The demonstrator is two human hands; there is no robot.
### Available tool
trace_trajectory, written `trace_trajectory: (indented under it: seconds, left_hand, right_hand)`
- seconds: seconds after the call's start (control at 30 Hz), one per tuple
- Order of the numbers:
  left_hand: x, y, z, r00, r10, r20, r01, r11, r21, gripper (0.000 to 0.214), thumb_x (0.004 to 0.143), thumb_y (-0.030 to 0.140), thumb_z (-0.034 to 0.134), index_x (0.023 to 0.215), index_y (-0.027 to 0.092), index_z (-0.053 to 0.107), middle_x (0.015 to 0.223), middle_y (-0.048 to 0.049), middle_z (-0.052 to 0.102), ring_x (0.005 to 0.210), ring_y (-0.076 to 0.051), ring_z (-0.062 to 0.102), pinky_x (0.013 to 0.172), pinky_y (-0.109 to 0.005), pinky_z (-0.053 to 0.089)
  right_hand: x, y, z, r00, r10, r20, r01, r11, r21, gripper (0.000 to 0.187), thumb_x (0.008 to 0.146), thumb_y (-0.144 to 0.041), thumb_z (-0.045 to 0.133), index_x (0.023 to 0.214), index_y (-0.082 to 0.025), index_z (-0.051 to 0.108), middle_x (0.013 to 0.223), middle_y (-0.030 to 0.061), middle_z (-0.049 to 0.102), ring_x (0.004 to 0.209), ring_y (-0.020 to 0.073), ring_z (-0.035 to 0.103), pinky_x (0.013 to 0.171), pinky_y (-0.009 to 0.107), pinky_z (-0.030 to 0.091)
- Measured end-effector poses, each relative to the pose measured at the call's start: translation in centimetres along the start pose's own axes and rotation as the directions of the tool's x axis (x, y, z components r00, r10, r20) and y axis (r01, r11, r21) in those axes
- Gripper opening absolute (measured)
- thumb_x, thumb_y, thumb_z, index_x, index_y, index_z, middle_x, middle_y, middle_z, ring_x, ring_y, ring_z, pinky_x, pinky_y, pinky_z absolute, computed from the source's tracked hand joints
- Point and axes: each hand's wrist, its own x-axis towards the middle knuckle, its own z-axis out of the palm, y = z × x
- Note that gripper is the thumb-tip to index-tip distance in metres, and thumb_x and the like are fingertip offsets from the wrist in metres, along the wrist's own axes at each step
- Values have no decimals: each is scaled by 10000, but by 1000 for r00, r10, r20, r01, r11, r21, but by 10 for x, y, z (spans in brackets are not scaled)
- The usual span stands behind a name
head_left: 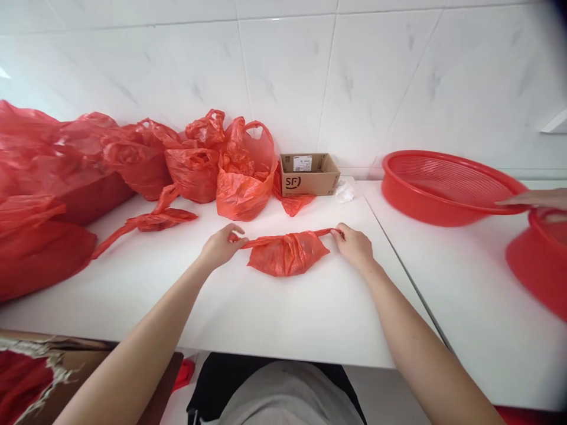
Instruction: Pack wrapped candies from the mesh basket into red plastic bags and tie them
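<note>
Tiled wall: pale, grey-veined tiles [287, 71] right across the back, and up against them runs the white tabletop [283, 319], a dark seam crossing it on the right.
Torn carton: down at lower left, the ragged cardboard carton [80, 366] shows red material inside.
Red colander: over on the right sits the big slotted colander [429, 208], and there's another person's hand [543, 199] at its rim, just above a red tub [538, 260] cut off by the edge of view.
Filled bags: along the left and back, a crowd of bulging red carrier bags [243, 198], several with handles up.
SF box: the small open-topped box [310, 183] stands at back centre, a crumpled white scrap [344, 191] just beside it.
Red bag: here in the middle, the small red plastic bag [287, 257] lies on the tabletop, ends pulled out sideways.
Left hand: this hand [221, 245] has its fingers curled in, pinching the bag's left end.
Right hand: this one [354, 245] grips the other end, thumb and fingertips closed together.
</note>
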Motion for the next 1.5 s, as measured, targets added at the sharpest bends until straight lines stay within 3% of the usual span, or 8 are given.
trace_trajectory:
  seconds: [0.17,0.33,0.47,0.67,0.83,1.13,1.33,1.5]
  left_hand:
    - [5,60,2,958,272,-93,-268,962,54,328,897,334,520,1219,301,573,1345,-33,579,1282,-249,470,1094,-415,283]
    - [25,93,36,903,383,192,-396,918,33,357,826,422,610,1143,263,652,1176,-61,683,1092,-276,600,908,-379,448]
    - [36,86,20,859,378,346,-391,920,-36,230,818,399,595,938,231,697,979,-40,723,921,-232,643,750,-302,474]
    - [23,41,-83,807,354,472,-330,934,-135,251,808,428,602,969,251,679,938,9,695,814,-168,621,669,-232,456]
    - [19,-39,-143,834,80,545,-94,996,-2,261,736,371,636,957,246,694,995,-22,690,899,-217,620,730,-260,467]
    - [46,-153,-152,952,-165,259,36,898,437,266,847,262,618,1091,165,659,1105,-57,655,991,-241,604,881,-405,471]
    - [57,-176,-144,990,-129,65,67,810,582,371,883,332,624,1219,178,593,1484,-107,391,1346,-336,362,1064,-586,326]
    - [67,-177,-148,990,-100,96,28,820,572,308,911,344,585,1155,157,615,1240,-90,603,1100,-252,581,942,-467,459]
  right_hand:
    - [-3,9,3,1000,-6,-3,6,984,178,227,929,-453,438,929,-263,563,785,-3,653,678,175,564,586,265,335]
    - [3,24,5,999,29,-42,-1,842,540,295,858,-517,518,992,-262,580,581,-52,471,539,146,431,549,266,326]
    - [5,28,3,998,58,-31,-23,748,663,363,830,-534,541,1034,-236,577,567,-61,443,539,140,402,539,262,321]
    - [3,26,2,999,32,5,-28,792,609,348,828,-532,540,1013,-241,588,593,-55,458,554,143,424,547,264,329]
    - [3,27,7,999,8,31,-23,843,537,333,844,-530,520,1002,-247,598,590,-52,438,550,147,437,547,266,328]
    - [3,30,10,998,39,39,-52,900,433,344,862,-556,495,1016,-271,610,640,-37,504,565,149,460,539,266,341]
    - [1,28,11,997,55,44,-69,911,407,338,856,-554,494,1002,-276,618,676,-29,539,581,150,470,544,267,349]
    - [2,27,10,998,58,37,-68,922,382,327,859,-546,488,988,-277,622,705,-27,566,588,145,477,558,267,365]
